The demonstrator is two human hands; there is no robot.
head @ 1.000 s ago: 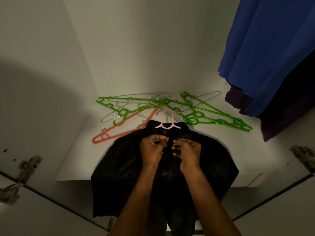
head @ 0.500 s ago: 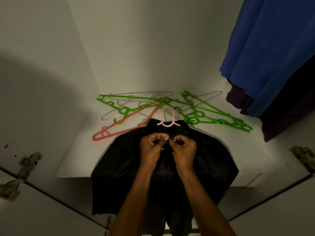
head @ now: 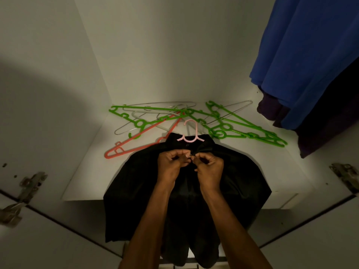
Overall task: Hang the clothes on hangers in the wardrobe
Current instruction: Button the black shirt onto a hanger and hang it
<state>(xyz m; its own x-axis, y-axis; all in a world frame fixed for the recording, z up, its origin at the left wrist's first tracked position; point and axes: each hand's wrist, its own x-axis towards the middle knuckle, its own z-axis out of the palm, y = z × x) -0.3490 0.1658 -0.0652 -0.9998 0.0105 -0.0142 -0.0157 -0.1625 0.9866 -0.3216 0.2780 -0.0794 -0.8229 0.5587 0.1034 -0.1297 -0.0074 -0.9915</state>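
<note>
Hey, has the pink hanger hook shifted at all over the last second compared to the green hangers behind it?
Yes, slightly. The pink hanger hook has crept away from the person, toward the green hangers lying on the shelf.

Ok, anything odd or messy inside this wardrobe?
Yes: spare hangers lie in a crisscrossed heap on the shelf, green hangers over a red hanger and wire ones. The black shirt overhangs the shelf edge.

Both hands (head: 191,164) pinching black shirt (head: 242,177) placket.
</note>
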